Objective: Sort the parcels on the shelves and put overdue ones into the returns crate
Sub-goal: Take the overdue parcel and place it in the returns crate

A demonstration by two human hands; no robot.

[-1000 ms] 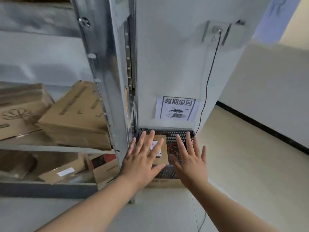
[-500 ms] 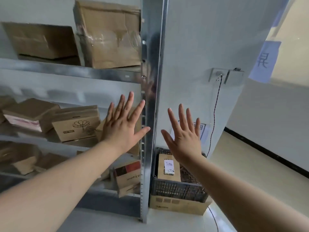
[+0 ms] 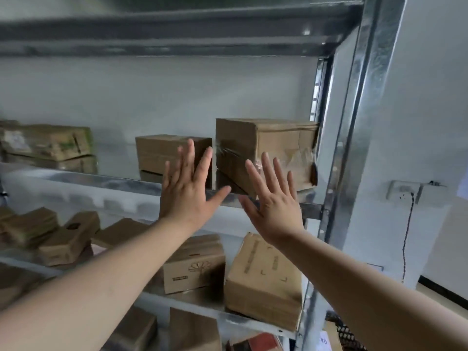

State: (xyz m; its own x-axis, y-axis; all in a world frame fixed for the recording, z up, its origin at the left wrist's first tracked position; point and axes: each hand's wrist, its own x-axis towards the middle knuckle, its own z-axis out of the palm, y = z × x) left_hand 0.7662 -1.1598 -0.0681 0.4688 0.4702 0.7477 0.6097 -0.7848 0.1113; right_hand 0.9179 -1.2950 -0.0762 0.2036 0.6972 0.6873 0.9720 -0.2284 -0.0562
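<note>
Both hands are raised with fingers spread in front of the upper shelf [image 3: 106,182] of a metal rack, holding nothing. My left hand [image 3: 188,191] is in front of a small brown parcel [image 3: 162,153]. My right hand [image 3: 272,198] is before the lower front of a bigger taped parcel [image 3: 278,140] at the shelf's right end; contact cannot be told. The dark returns crate [image 3: 349,335] shows only as a corner at the bottom right, beside the rack post.
A flat parcel [image 3: 48,143] lies at the upper shelf's left. The shelf below carries several cardboard boxes, among them a flower-printed box [image 3: 195,269] and a tilted box [image 3: 263,285]. A steel upright [image 3: 354,148] bounds the rack; a wall socket [image 3: 405,190] with a cable is right.
My view and both hands have risen from the crate on the floor to the upper shelf. The hands stay empty and spread, now in front of the two upper parcels.
</note>
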